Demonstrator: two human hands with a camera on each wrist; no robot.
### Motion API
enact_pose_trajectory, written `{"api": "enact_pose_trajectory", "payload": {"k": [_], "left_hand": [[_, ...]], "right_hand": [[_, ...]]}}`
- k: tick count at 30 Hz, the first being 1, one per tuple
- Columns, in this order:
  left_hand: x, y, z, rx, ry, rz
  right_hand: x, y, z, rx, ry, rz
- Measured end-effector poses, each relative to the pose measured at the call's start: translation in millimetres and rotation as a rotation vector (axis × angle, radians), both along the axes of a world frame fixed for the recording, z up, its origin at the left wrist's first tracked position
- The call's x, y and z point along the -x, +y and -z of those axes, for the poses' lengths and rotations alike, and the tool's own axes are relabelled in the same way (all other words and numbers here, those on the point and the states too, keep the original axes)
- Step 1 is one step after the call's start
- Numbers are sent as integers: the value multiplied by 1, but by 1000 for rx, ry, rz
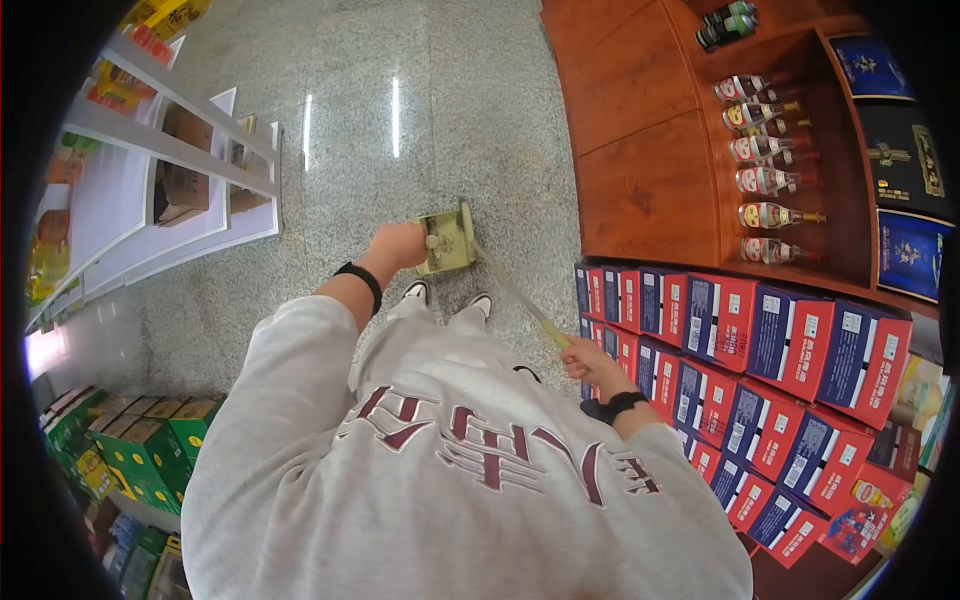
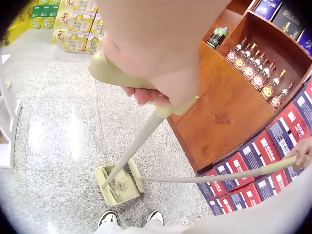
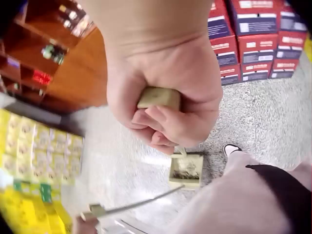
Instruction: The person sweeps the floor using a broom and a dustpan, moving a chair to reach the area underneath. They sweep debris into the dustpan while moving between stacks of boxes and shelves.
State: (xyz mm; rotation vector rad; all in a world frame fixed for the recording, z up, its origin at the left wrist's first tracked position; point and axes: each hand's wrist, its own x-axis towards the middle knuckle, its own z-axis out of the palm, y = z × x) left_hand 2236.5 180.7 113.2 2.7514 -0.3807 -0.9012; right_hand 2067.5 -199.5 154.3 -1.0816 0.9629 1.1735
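My left hand [image 1: 400, 243] grips the pale green top handle [image 2: 109, 71] of a long-handled dustpan [image 1: 446, 264]. The dustpan's pole slants down to its pan, which rests on the floor in front of my shoes. Dark bits of debris [image 3: 183, 174] lie inside the pan in the right wrist view. My right hand [image 1: 592, 363] holds a broom by the end of its pole [image 1: 522, 299], fingers curled round the pale green grip [image 3: 160, 98]. The broom head [image 2: 137, 177] is at the pan's right side, close against it; its bristles are mostly hidden.
Speckled stone floor [image 1: 360, 60] stretches ahead. On the right stand a wooden cabinet [image 1: 640, 170] with several bottles [image 1: 765, 180] and stacked red and blue boxes [image 1: 720, 320]. White shelving [image 1: 200, 240] is on the left, with green cartons [image 1: 145, 450] behind it.
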Motion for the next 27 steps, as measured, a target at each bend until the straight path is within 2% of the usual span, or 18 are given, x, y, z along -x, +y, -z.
{"api": "enact_pose_trajectory", "payload": {"k": [2, 3, 5, 9, 11, 12, 14, 15, 17, 18, 20, 22, 23, 25, 26, 27], "left_hand": [[-1, 7, -4, -11, 36, 44], [0, 14, -2, -16, 33, 39], [3, 31, 6, -1, -3, 12], [22, 84, 10, 74, -78, -67], [38, 115, 3, 126, -43, -234], [46, 128, -5, 111, -36, -285], [62, 153, -10, 97, -32, -340], [69, 168, -9, 76, -47, -372], [82, 189, -9, 49, -56, -419], [88, 199, -10, 11, -32, -382], [98, 214, -11, -36, -3, -356], [103, 223, -5, -32, -33, -368], [102, 226, -1, -30, -29, -379], [95, 233, 6, -4, -44, -421], [91, 236, 7, -2, -43, -435], [86, 236, 2, -22, -51, -422]], "right_hand": [[9, -9, -21, -27, -49, 220], [16, -13, -28, -32, -51, 215], [27, -16, -40, -179, -22, 561], [29, 9, -68, -243, -57, 587], [26, 24, -63, 218, -179, 79], [24, 21, -55, 218, -179, 74], [15, 7, -25, 393, -101, -355], [3, 3, -14, 392, -105, -363], [-29, 3, 6, 633, -120, -513], [-45, 10, 14, 655, -167, -520], [-77, 33, 23, 665, -214, -536], [-103, 59, 18, 725, -158, -768], [-103, 65, 22, 725, -158, -780], [-105, 80, 37, 646, -330, -849], [-108, 92, 46, 646, -334, -862], [-114, 107, 55, 620, -353, -1129]]}}
